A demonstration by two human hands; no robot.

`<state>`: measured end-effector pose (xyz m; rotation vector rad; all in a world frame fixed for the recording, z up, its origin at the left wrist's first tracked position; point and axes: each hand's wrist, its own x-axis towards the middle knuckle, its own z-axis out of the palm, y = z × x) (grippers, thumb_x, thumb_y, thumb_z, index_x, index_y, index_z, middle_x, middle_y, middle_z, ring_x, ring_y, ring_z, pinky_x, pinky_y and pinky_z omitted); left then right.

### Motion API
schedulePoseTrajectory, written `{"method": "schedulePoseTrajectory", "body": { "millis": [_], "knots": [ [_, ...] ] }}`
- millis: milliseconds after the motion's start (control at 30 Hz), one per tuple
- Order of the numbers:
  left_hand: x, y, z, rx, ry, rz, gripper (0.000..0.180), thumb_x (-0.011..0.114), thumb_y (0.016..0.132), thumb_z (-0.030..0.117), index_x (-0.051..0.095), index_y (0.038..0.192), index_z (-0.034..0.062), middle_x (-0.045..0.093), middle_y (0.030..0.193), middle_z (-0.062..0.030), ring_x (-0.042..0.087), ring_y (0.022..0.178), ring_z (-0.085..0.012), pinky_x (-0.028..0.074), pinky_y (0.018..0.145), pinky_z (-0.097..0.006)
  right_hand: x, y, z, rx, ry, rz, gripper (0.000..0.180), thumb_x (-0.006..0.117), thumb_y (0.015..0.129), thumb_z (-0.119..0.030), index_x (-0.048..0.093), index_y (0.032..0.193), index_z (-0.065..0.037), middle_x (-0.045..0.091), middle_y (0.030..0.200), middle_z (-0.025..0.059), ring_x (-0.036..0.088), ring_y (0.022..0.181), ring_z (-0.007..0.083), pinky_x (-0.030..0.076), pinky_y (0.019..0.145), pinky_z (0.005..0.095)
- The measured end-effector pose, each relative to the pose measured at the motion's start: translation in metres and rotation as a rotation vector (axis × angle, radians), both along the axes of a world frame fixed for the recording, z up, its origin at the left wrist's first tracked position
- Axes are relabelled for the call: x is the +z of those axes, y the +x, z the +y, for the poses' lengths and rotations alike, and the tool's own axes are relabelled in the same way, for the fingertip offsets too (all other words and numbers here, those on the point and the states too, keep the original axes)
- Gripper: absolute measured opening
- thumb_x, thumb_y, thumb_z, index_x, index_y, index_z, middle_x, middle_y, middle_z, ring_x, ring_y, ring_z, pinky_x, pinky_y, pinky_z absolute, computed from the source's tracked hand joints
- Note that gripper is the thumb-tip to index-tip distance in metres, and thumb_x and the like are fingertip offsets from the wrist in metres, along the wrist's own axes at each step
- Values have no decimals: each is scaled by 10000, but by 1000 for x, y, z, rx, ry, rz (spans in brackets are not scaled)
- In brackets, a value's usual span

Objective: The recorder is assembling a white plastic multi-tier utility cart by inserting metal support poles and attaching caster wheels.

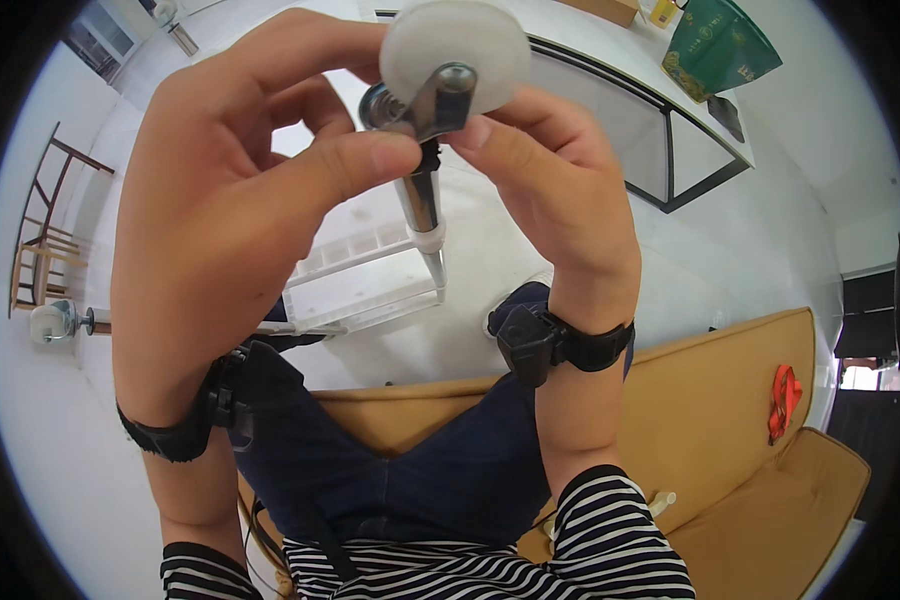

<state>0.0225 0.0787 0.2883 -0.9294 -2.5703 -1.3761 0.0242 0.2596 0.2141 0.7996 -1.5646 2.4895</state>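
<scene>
While my left hand (235, 200) pinched the bracket (442, 104) of a white wheel (455, 40), my right hand (570, 190), fingers curled closed, held its other side.

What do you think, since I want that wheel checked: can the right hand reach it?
Probably yes: the right hand is close beside the white wheel, whose rim looks unblocked on that side.

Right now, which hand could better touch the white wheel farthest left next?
Probably the left hand: it's on the same side as that wheel, while the right hand is farther across. Both hands are at the metal bracket.
</scene>
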Motion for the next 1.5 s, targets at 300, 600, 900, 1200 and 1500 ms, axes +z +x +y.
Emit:
{"method": "schedulePoseTrajectory", "body": {
  "millis": [300, 600, 900, 1200, 1500],
  "knots": [
    [-7, -4, 4, -118, 202, -22, 432, 682, 765, 95, 562, 1166, -13, 594, 856, -37, 448, 590, -22, 319, 400, -146, -5, 2, -5, 22, -35, 14, 205, 637, 846, -66, 647, 1025, 32, 632, 953, 54, 571, 917, 124, 444, 821, 256],
    [-4, 1, 1, 39, 94, -143, 518, 661, 769, 67, 508, 1262, 25, 640, 959, -80, 474, 590, -6, 316, 418, -143, -5, -2, -21, -70, -80, -64, 200, 707, 740, -58, 600, 902, -8, 637, 883, 52, 588, 872, 139, 447, 826, 276],
    [-5, 1, 0, 40, 1, -55, 576, 654, 813, 132, 440, 1338, 38, 624, 976, -83, 443, 590, -15, 303, 433, -146, 1, 0, -2, -83, 183, 109, 236, 641, 815, -42, 633, 1042, 21, 651, 931, 56, 571, 849, 102, 451, 782, 261],
    [-20, -6, -21, 180, -119, -145, 612, 619, 853, 227, 368, 1397, 101, 578, 1186, -87, 494, 814, -63, 306, 557, -177, -2, -4, -12, 5, 3, -31, 204, 659, 758, -40, 638, 953, 16, 650, 865, 55, 595, 838, 114, 472, 761, 253],
    [-14, 2, -10, 192, -48, -97, 589, 710, 792, 189, 470, 1299, 8, 639, 984, -96, 573, 812, -106, 391, 568, -180, -3, -8, -10, 62, 6, 59, 281, 658, 752, -37, 642, 1030, -5, 614, 892, 19, 564, 857, 128, 461, 777, 273]
  ]
}}
